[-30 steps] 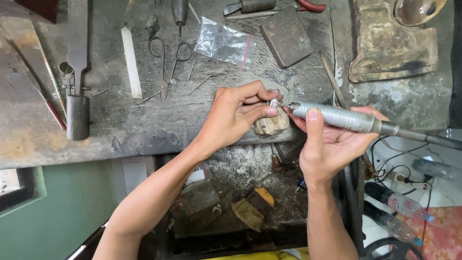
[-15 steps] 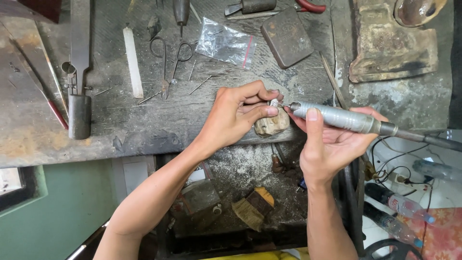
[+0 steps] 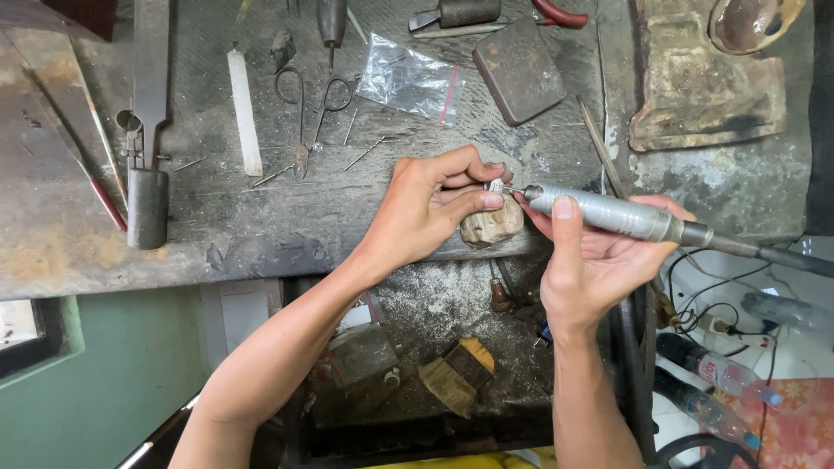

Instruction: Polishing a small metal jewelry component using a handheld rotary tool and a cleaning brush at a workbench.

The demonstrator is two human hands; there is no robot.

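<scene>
Presently I see the left hand (image 3: 426,208) pinching a small metal piece (image 3: 496,186) against the wooden peg (image 3: 492,226) at the worktop's front edge. The right hand (image 3: 599,260) grips a grey rotary handpiece (image 3: 608,214), tip touching it. I judge the piece light, stiff, slippery; pinch its sides. Fingers hide its shape.

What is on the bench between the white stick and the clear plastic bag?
In the head view, a pair of small scissors lies between the white stick and the clear plastic bag, with a few thin metal pins scattered nearby on the bench.
</scene>
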